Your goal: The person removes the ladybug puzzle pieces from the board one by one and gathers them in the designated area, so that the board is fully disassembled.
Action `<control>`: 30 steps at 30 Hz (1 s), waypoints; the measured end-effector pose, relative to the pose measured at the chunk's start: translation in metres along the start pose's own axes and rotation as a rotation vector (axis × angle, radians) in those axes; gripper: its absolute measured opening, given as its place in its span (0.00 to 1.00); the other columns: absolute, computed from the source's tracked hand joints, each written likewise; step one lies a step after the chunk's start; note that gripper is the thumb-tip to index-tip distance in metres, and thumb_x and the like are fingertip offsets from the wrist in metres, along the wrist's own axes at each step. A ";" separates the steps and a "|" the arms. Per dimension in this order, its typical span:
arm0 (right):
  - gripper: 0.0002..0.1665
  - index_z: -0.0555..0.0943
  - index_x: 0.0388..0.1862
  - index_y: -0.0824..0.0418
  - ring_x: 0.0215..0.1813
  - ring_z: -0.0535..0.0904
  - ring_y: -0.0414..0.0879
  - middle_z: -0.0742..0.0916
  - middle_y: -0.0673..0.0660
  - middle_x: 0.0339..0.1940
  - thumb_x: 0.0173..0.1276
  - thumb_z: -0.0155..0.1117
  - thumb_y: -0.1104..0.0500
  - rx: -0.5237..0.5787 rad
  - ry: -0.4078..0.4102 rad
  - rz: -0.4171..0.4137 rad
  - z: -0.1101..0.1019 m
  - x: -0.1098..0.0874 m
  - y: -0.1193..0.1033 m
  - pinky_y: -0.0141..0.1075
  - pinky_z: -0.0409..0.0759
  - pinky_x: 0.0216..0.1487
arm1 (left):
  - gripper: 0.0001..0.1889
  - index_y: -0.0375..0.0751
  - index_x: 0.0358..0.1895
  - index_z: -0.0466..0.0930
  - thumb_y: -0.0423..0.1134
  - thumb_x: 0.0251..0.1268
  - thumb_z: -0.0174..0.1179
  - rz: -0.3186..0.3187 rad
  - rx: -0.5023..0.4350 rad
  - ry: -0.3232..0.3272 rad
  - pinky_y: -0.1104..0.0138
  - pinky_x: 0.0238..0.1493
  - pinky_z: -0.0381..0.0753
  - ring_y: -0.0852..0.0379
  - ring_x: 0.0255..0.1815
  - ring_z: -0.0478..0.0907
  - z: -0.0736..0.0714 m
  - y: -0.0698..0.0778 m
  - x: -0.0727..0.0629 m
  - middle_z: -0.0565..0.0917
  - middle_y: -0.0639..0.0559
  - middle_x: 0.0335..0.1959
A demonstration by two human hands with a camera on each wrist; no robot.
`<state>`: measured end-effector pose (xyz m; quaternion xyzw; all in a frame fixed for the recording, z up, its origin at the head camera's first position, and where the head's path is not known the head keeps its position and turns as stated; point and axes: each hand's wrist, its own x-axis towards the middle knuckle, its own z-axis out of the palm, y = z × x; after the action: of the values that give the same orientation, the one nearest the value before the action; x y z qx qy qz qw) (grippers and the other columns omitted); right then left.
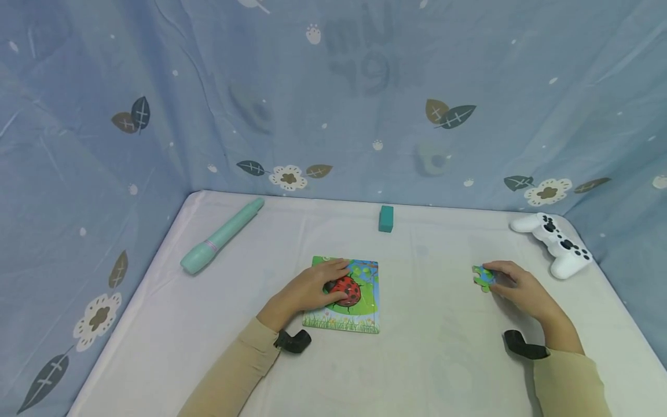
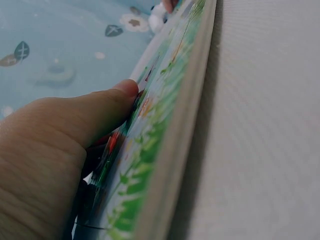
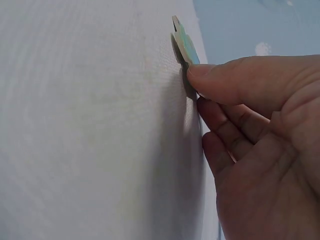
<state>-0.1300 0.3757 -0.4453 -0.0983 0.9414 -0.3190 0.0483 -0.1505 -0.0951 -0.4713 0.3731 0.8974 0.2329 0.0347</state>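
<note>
A square ladybug jigsaw puzzle (image 1: 344, 321) lies on the white table, its left side partly covered by my left hand (image 1: 312, 286). That hand rests on the picture, thumb and fingers spread over the ladybug. From the left wrist view, the thumb lies along the puzzle's face (image 2: 145, 145), and the other fingers are mostly hidden. Off to the right, my right hand (image 1: 521, 289) pinches a small blue and green puzzle piece (image 1: 483, 278) by its right edge. The right wrist view shows the piece (image 3: 184, 45) tilted close over the tabletop, its shadow beside it.
A mint-green microphone-shaped object (image 1: 219, 240) lies at the back left. Near the back edge stands a small teal block (image 1: 386, 219). A white game controller (image 1: 554, 243) sits at the far right, beyond the right hand. Blue patterned cloth (image 1: 365, 116) hangs behind the table.
</note>
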 end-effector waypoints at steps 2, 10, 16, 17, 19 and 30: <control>0.24 0.72 0.61 0.66 0.53 0.58 0.17 0.72 0.69 0.61 0.68 0.60 0.60 0.022 0.002 -0.024 0.001 0.001 0.001 0.05 0.54 0.47 | 0.32 0.42 0.67 0.68 0.53 0.64 0.59 -0.003 -0.001 0.001 0.57 0.69 0.67 0.51 0.73 0.60 0.000 0.000 0.000 0.65 0.50 0.71; 0.23 0.72 0.60 0.68 0.51 0.54 0.14 0.72 0.69 0.59 0.67 0.59 0.64 0.047 0.001 -0.054 0.005 0.003 0.003 0.04 0.52 0.47 | 0.32 0.41 0.67 0.69 0.54 0.63 0.60 -0.003 -0.007 0.008 0.57 0.70 0.66 0.51 0.73 0.60 -0.001 0.000 0.000 0.66 0.50 0.71; 0.32 0.64 0.69 0.66 0.71 0.60 0.45 0.67 0.69 0.67 0.69 0.59 0.58 0.093 -0.051 0.029 -0.001 0.002 0.005 0.03 0.50 0.49 | 0.32 0.42 0.67 0.69 0.54 0.63 0.59 -0.007 -0.007 0.010 0.57 0.70 0.66 0.52 0.73 0.60 0.000 0.000 0.002 0.66 0.51 0.71; 0.35 0.61 0.71 0.66 0.74 0.56 0.50 0.66 0.70 0.69 0.69 0.59 0.56 0.111 -0.064 0.049 -0.002 0.001 0.006 0.03 0.50 0.50 | 0.32 0.42 0.67 0.69 0.54 0.63 0.59 -0.008 -0.008 0.009 0.57 0.70 0.66 0.52 0.73 0.60 0.000 0.000 0.002 0.65 0.51 0.71; 0.40 0.56 0.73 0.67 0.77 0.50 0.56 0.63 0.71 0.72 0.69 0.60 0.55 0.158 -0.081 0.073 -0.004 0.001 0.006 0.03 0.51 0.52 | 0.32 0.42 0.67 0.69 0.54 0.63 0.59 -0.008 -0.010 0.008 0.57 0.70 0.66 0.51 0.73 0.60 0.000 0.000 0.002 0.66 0.51 0.71; 0.36 0.57 0.73 0.65 0.74 0.58 0.56 0.67 0.72 0.68 0.71 0.57 0.57 0.206 -0.037 -0.020 -0.003 0.001 -0.022 0.06 0.56 0.52 | 0.32 0.40 0.66 0.69 0.54 0.63 0.60 -0.002 -0.010 0.016 0.57 0.69 0.68 0.51 0.72 0.62 -0.001 0.001 -0.001 0.66 0.49 0.71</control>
<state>-0.1284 0.3603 -0.4301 -0.1082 0.9016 -0.4126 0.0721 -0.1495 -0.0953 -0.4703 0.3702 0.8968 0.2403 0.0298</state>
